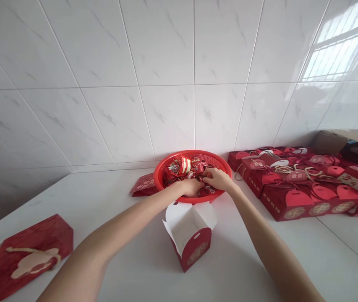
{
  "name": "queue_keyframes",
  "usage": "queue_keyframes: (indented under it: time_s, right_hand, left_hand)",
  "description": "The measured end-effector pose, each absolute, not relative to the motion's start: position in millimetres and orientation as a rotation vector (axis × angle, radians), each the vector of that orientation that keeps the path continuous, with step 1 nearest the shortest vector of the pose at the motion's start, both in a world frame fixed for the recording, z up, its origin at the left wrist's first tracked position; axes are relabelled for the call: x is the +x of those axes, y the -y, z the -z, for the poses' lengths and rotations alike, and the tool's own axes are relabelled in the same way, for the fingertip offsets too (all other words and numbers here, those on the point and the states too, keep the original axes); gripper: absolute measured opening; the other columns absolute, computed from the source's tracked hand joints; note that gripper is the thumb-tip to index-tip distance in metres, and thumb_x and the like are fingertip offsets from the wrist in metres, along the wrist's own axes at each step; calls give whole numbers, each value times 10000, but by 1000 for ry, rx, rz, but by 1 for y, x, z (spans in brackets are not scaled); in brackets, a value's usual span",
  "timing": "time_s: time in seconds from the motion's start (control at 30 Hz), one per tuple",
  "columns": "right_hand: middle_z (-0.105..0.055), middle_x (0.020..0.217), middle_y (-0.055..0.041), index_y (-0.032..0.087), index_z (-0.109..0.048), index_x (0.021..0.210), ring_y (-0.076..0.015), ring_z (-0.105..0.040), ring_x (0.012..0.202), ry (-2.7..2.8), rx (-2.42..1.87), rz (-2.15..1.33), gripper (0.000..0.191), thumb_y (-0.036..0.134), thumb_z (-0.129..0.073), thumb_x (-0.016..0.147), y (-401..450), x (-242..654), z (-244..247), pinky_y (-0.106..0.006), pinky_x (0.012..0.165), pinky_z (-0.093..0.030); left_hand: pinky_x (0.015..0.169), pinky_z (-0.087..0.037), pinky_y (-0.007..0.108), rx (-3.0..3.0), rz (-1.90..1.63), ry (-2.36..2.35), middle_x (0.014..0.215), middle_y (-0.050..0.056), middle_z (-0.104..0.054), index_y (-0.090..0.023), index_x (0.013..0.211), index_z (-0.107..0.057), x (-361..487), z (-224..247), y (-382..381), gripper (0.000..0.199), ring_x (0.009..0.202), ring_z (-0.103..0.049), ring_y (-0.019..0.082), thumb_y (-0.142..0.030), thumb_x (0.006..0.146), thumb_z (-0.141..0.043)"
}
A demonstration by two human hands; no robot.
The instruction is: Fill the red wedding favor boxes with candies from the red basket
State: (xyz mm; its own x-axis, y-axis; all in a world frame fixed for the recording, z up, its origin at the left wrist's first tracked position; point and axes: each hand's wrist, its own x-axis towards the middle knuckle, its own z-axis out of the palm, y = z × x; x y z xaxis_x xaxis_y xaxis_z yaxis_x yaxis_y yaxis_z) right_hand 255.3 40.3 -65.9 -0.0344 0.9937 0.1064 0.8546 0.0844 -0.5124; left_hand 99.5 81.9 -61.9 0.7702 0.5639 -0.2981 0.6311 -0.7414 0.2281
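Both hands reach into a red plastic basket [160,188] that holds wrapped candies [185,165], mostly red. My left hand [192,187] is low among the candies at the basket's near side, its fingertips partly hidden. My right hand [217,178] comes in from the right, with fingers bent together on the candies near the middle; what they pinch is too small to name. Just in front of the basket stands an open red box [194,251] with white inner walls, its flaps up and no candy visible inside.
Closed red gift boxes [287,203] stand in rows at the right, a brown carton [331,140] behind them. A red bag with a cord [45,239] lies at the left, and a red packet [144,184] beside the basket. A tiled wall [166,117] rises behind.
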Motion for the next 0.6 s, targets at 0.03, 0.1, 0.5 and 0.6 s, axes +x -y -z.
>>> queue_keyframes:
  time_s: [0.03, 0.1, 0.5, 0.6]
  right_hand:
    - [-736, 935, -41, 228, -703, 929, -229, -654, 888, 1933, -1815, -430, 120, 249, -626, 840, -41, 256, 67, -283, 660, -391]
    - [-736, 950, -40, 224, -701, 924, -223, -660, 896, 1915, -1808, -431, 121, 247, -623, 834, -41, 256, 68, -280, 665, -400]
    - [-744, 932, -25, 222, -702, 961, -188, -666, 838, 1856, -1789, -477, 149, 269, -623, 844, -41, 257, 68, -260, 651, -417]
    - [-751, 969, -29, 229, -703, 970, -207, -674, 904, 1845, -1798, -487, 150, 264, -636, 840, -39, 256, 67, -269, 671, -421]
  left_hand:
    - [812, -508, 370, 2653, 288, -924, 968, 112, -738, -199, 926, -667, 100, 62, -82, 181, 935, -682, 314, -182, 749, -639]
    - [799, -506, 374, 2655, 279, -927, 903, 106, -729, -199, 834, -650, 102, 63, -83, 83, 890, -679, 310, -208, 752, -639]
    - [779, -499, 368, 2582, 320, -897, 933, 90, -739, -218, 933, -692, 97, 63, -87, 229, 848, -674, 290, -227, 707, -657]
    - [815, -501, 382, 2609, 313, -912, 1052, 136, -733, -194, 990, -684, 105, 66, -85, 276, 953, -668, 324, -182, 721, -623]
